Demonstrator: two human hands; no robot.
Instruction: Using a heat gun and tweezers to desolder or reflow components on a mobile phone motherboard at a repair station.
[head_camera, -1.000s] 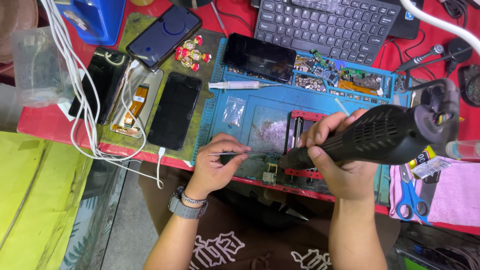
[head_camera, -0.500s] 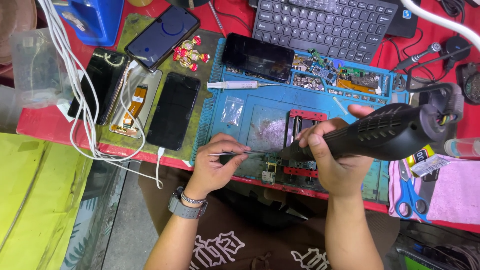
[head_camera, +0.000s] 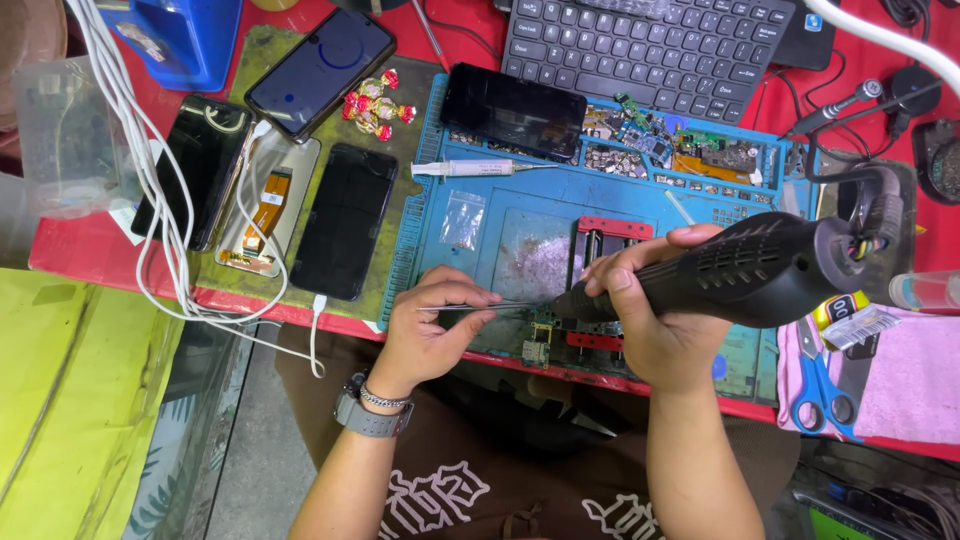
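My left hand (head_camera: 432, 326) pinches thin metal tweezers (head_camera: 500, 305) whose tips point right toward a small circuit board (head_camera: 537, 343) near the front edge of the blue work mat (head_camera: 470, 255). My right hand (head_camera: 648, 322) grips a black hot-air gun (head_camera: 740, 268), its nozzle aimed down-left at that same board. A red board clamp (head_camera: 612, 228) stands just behind the two hands. A watch is on my left wrist.
Several phones (head_camera: 343, 220) and a detached screen lie left on a green mat. A syringe (head_camera: 470, 168), a dark phone (head_camera: 513, 110) and loose parts sit at the mat's back. Keyboard (head_camera: 650, 45) behind, white cables (head_camera: 160, 200) left, blue scissors (head_camera: 820, 385) on a pink cloth right.
The hot-air gun has tilted and shifted slightly, its nozzle staying over the small board. My left hand keeps the tweezers in nearly the same spot.
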